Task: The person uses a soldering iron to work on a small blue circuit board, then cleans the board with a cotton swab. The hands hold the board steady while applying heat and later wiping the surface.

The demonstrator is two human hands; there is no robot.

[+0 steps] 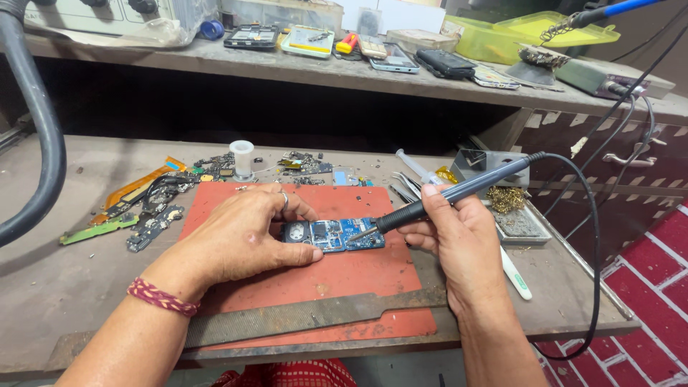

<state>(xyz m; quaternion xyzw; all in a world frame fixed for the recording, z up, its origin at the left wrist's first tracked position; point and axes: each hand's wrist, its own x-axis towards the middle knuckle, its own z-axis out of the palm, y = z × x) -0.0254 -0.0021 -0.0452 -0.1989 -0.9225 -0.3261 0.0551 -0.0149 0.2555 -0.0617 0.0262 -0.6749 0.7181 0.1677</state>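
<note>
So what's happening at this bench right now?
A person is working on a small blue circuit board that lies on a red mat. The left hand presses down on the board's left end, steadying it. The right hand holds a soldering iron like a pen, its tip touching the board's right part. Loose phone parts and a white spool lie behind the mat, and phones sit on the shelf above.

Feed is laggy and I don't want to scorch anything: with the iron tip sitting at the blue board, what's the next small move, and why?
Probably keep the tip of the black-handled soldering iron steady on that one spot near the right part of the small blue circuit board. The left hand pins the board on the red mat, and the right hand grips the iron like a pen. Whether solder has flowed is too small to tell.
</note>
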